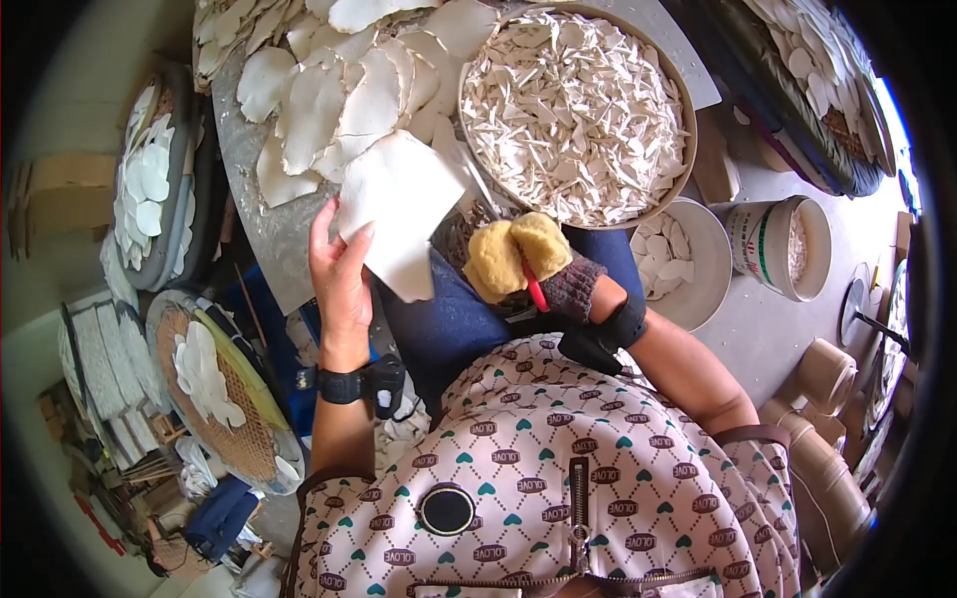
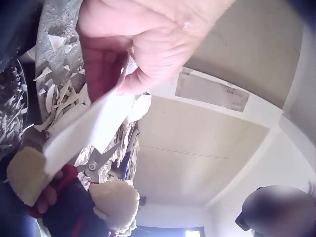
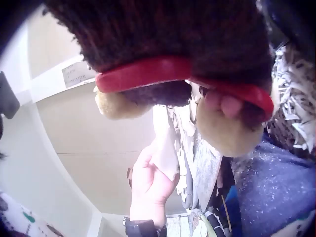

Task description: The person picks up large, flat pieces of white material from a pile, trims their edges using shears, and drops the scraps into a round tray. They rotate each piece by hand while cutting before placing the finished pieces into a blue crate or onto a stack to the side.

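My left hand pinches a stiff white flat sheet by its near left edge, thumb on one face and fingers behind. The sheet has straight cut sides and points toward the right hand. My right hand, in a dark knitted glove, grips scissors by their red handles. Thick yellow foam pads are fixed about those handles. In the left wrist view the metal blades stand apart, beside the sheet's lower part. Glove and foam hide most of the right fingers.
A large round tray heaped with white slivers stands at the table's right. More whole sheets lie piled on the grey table. Two white buckets, one an open tub, hold pieces on the floor. Baskets of sheets stand at left.
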`<state>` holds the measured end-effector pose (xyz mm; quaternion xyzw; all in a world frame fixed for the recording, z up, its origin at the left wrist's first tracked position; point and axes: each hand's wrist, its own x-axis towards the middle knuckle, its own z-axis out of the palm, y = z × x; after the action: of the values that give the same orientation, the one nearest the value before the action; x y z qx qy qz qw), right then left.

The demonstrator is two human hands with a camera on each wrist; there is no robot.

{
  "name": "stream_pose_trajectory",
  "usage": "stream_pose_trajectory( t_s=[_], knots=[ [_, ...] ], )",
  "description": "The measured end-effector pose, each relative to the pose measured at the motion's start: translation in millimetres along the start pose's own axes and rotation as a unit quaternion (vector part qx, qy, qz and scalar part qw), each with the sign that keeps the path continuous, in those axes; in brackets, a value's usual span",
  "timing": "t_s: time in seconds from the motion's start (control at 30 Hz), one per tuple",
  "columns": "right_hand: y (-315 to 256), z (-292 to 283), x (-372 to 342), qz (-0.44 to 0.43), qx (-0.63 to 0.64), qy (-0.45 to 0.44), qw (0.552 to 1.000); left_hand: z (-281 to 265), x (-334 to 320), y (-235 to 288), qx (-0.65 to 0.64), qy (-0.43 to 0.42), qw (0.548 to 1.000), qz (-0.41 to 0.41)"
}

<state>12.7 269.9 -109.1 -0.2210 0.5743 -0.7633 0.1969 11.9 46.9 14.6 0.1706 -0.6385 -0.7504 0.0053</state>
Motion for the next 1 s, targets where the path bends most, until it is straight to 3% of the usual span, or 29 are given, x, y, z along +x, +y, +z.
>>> stream_pose_trajectory(
  t_s=[0.07, 0.23, 0.33, 0.5, 0.63, 0.73, 0.9, 1.0],
  knots=[
    [-44.5, -0.5, -1.5, -0.019, -0.02, -0.001, 1.0, 9.5, 2.3, -5.5, 0.004, 0.058, 0.997, 0.053],
    [-69.4, 0.9, -1.4, -0.123, -0.241, -0.013, 0.963, 20.2, -0.9, 9.4, 0.059, -0.013, 0.998, -0.036],
    [-68.5, -1.3, -1.6, -0.036, -0.149, -0.043, 0.987, 17.3, 3.8, 11.7, 0.068, -0.026, 0.997, -0.038],
    [-46.8, -5.9, -3.4, -0.051, -0.112, -0.045, 0.991, 16.1, 10.3, 9.9, 0.065, -0.033, 0.996, -0.046],
    [-61.9, -8.8, -4.8, -0.123, -0.246, -0.044, 0.96, 15.1, 12.2, 8.1, 0.06, -0.057, 0.995, -0.047],
    [-72.4, -8.2, -8.7, -0.101, -0.276, -0.048, 0.955, 13.2, 14.5, 6.1, 0.061, -0.063, 0.995, -0.056],
    [-57.7, -7.2, -12.8, 0.003, -0.171, -0.059, 0.983, 13.5, 15.4, 5.7, 0.06, -0.059, 0.995, -0.061],
    [-59.0, -0.7, -14.3, 0.106, 0.039, -0.021, 0.993, 11.3, 16.3, 7.0, 0.059, -0.068, 0.994, -0.061]
  ],
)
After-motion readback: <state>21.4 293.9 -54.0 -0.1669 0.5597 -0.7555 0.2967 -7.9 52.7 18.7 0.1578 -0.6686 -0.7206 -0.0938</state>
